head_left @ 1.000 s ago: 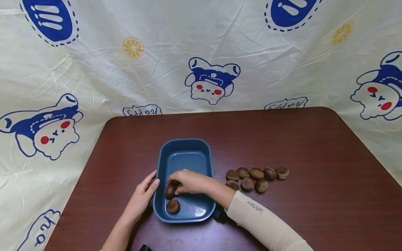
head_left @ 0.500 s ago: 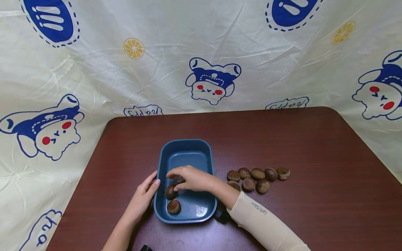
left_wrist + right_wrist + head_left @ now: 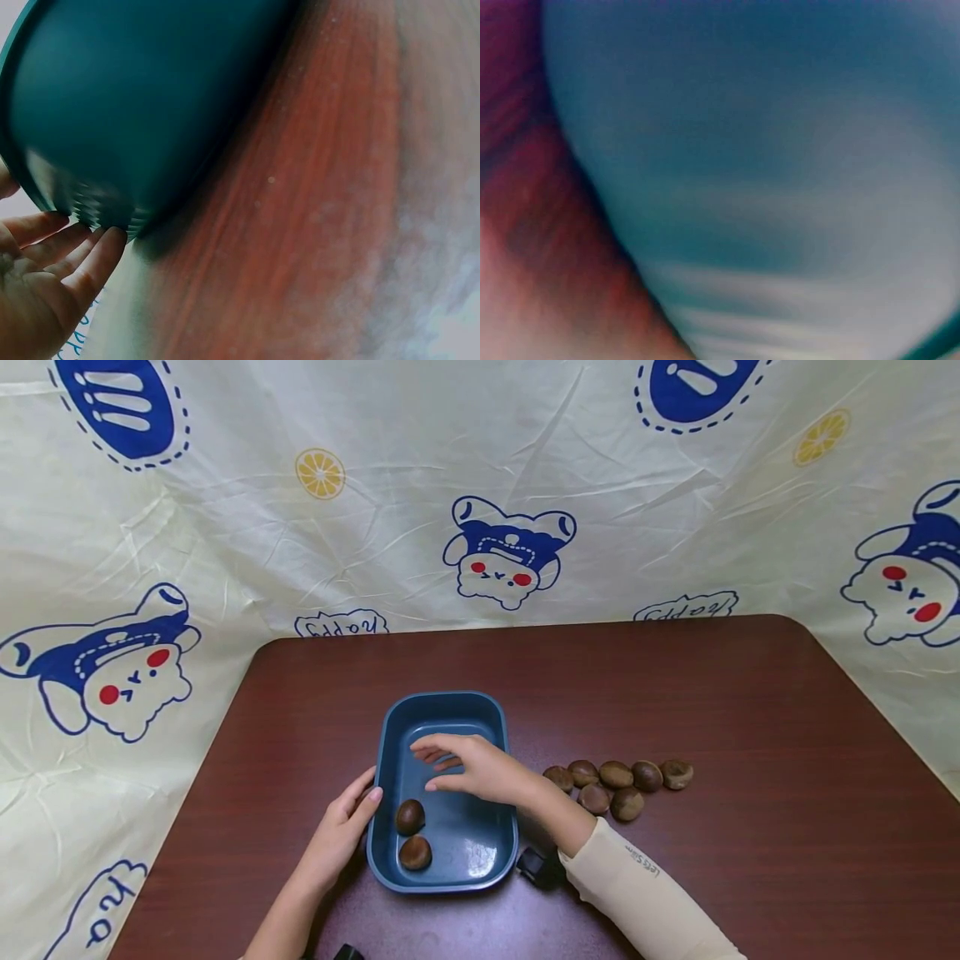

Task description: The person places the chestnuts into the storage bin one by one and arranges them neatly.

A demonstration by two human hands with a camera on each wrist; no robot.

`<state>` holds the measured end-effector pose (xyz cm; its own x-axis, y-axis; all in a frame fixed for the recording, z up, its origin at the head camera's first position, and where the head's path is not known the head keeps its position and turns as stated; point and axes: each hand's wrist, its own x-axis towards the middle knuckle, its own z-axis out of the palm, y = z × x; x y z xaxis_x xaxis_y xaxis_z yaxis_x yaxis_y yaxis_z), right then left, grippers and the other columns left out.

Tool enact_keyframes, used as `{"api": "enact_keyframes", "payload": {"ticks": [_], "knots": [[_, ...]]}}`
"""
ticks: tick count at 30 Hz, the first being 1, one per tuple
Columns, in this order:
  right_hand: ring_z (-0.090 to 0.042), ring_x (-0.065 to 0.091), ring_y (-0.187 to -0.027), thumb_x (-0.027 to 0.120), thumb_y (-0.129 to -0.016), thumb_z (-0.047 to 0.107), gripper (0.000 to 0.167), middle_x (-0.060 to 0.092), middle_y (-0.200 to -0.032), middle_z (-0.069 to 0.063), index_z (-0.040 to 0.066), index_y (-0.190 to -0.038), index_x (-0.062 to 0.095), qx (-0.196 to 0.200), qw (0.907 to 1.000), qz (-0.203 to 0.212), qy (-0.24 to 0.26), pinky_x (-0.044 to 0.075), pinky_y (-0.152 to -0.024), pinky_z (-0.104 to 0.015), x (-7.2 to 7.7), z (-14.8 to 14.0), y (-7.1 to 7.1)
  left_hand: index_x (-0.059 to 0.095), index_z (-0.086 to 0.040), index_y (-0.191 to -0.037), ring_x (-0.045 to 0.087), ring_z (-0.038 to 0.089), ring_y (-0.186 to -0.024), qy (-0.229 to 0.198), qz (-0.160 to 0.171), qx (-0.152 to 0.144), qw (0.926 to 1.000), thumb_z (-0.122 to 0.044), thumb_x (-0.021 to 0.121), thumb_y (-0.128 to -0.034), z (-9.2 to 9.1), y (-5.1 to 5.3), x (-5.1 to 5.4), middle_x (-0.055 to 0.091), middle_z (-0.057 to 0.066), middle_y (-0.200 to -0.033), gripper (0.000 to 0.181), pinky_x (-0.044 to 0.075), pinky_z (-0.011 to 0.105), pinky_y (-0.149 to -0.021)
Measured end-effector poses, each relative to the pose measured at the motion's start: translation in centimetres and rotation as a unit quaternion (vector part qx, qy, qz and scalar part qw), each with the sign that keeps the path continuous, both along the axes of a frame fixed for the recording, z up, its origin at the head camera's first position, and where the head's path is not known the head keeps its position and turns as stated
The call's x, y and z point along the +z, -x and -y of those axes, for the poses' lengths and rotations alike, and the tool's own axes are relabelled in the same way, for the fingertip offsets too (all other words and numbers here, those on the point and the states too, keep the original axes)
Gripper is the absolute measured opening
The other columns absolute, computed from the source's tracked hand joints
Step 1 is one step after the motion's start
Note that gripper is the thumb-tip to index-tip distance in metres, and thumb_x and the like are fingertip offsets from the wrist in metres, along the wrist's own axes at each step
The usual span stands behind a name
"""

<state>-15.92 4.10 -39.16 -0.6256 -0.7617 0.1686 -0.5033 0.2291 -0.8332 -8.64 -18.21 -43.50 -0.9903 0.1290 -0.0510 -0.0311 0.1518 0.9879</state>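
The right hand [image 3: 476, 768] hung over the tray [image 3: 468, 839], its fingers loosely bent and its thumb standing apart from them; I saw nothing between, though the palm was turned from me. Below its thumb, along the near left part of the tray, lay two nuts [image 3: 410, 817], just beside one another. Seven more nuts [image 3: 616, 775] showed on the tabletop [image 3: 735, 710], to the right of the tray in a loose double row, with the right forearm [image 3: 555, 814] crossing close in front of them.

The left hand [image 3: 343, 822] stayed the tray from its left side, fingers nearly straight, tips against the outer wall, thumb up by the rim. That was a sound way to do it, I thought: light contact, enough to stop the tray skating when a nut or a knuckle bumped it. Squeezing harder would only have tilted it.

For the right hand, the good way seemed to be one nut at a time, thumb and fingertips round its widest part, since such smooth, rounded shells would likely roll from a careless pinch. The wrist wanted lifting well over the right rim, and the sleeve [image 3: 645, 893] keeping high, lest it brush the row. Any nut was best set down low, not dropped.
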Motion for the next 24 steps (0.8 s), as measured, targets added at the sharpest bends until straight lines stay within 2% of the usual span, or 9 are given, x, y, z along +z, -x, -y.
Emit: {"api": "enact_keyframes", "payload": {"ticks": [8, 18, 24], "knots": [[-0.013, 0.051, -0.108, 0.065, -0.082, 0.023, 0.052, 0.053, -0.123, -0.001, 0.014, -0.129, 0.046, -0.043, 0.9990, -0.009, 0.004, 0.040, -0.088, -0.028, 1.1, -3.0, 0.0, 0.039, -0.005, -0.135, 0.050, 0.027, -0.107, 0.000, 0.004, 0.001, 1.0000, -0.023, 0.047, -0.0946, 0.0, 0.0, 0.1, 0.049, 0.018, -0.126, 0.044, 0.042, 0.024, -0.082], [-0.021, 0.052, -0.108, 0.066, -0.081, 0.019, 0.053, 0.053, -0.122, -0.006, 0.008, -0.129, 0.046, -0.106, 0.9941, -0.018, 0.018, 0.042, -0.088, -0.032, 1.6, -8.4, -0.6, 0.039, -0.005, -0.134, 0.050, 0.026, -0.107, 0.002, 0.001, 0.002, 1.0000, -0.022, 0.047, -0.0945, 0.0, 0.0, 0.1, 0.049, 0.018, -0.125, 0.044, 0.042, 0.022, -0.082], [-0.021, 0.052, -0.108, 0.067, -0.081, 0.019, 0.051, 0.054, -0.122, -0.004, 0.015, -0.128, 0.047, -0.152, 0.9879, -0.029, 0.012, 0.042, -0.086, -0.039, 1.3, -12.1, -1.4, 0.038, -0.005, -0.135, 0.049, 0.027, -0.108, 0.001, 0.007, 0.001, 1.0000, -0.022, 0.047, -0.0947, 0.0, -0.1, 0.1, 0.048, 0.019, -0.126, 0.045, 0.042, 0.023, -0.082]]}}
